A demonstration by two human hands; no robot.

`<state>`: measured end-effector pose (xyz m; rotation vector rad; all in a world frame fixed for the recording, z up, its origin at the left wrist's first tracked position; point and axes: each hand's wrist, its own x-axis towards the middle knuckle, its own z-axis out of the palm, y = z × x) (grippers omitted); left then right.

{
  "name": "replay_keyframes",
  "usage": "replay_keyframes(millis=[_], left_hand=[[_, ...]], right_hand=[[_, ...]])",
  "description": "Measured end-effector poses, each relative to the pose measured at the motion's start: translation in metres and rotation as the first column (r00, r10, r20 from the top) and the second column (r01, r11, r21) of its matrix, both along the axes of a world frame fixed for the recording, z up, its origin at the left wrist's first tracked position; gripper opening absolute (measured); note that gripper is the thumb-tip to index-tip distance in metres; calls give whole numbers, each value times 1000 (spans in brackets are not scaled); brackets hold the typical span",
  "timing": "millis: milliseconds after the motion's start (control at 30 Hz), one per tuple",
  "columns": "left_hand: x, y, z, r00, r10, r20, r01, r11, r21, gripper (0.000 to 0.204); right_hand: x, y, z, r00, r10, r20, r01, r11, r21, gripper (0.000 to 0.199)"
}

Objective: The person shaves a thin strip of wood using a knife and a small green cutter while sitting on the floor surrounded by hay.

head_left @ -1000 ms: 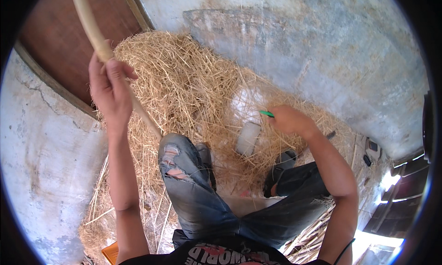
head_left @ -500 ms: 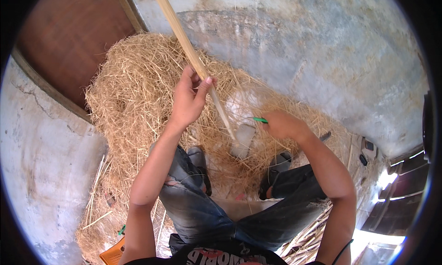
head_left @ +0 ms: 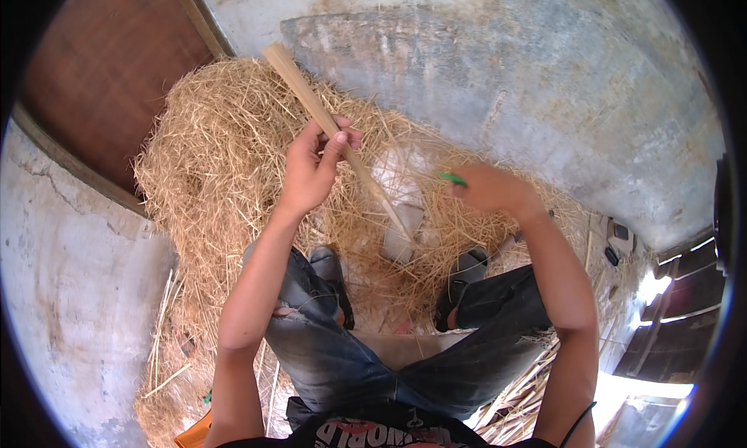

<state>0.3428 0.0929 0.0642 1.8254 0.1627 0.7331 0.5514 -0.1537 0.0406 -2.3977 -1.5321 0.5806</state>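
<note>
My left hand (head_left: 311,168) is closed around the middle of a long pale wooden stick (head_left: 299,86). The stick slants from a wide blunt far end down to a narrow tip, which appears in front of a grey block (head_left: 399,242) on the ground; whether it touches cannot be told. To the right, my right hand (head_left: 494,190) is wrapped around a small green-handled tool (head_left: 451,179). Only a bit of green shows past the fingers, and its working end does not show clearly. The two hands are apart, and the right one is clear of the stick.
A large heap of dry straw (head_left: 218,137) lies at the left, against a weathered wall (head_left: 506,59) and a brown door panel (head_left: 109,82). My feet stand among loose straw. More thin stalks (head_left: 517,386) lie at the lower right, and small dark objects (head_left: 612,255) by the right wall.
The stick has tilted and come down toward me, so its far end now shows. My right hand has moved slightly right and up with the green-handled tool, away from the stick.
</note>
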Motion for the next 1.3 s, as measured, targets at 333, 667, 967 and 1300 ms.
replay_keyframes(millis=[333, 667, 967, 1300], left_hand=[[5, 15, 16, 999, -44, -22, 46, 996, 83, 26], [22, 19, 10, 995, -19, -93, 27, 996, 86, 22], [55, 31, 1, 997, -24, -72, 26, 999, 37, 20], [34, 50, -4, 994, 66, -87, -60, 996, 72, 21]], right_hand=[[94, -156, -77, 796, -597, -98, 599, 801, -17, 28], [-53, -311, -354, 529, -847, -41, 824, 525, -215, 77], [68, -203, -460, 178, -957, -230, 984, 175, 34, 65], [101, -164, -492, 101, -902, -419, 909, 254, -329, 57]])
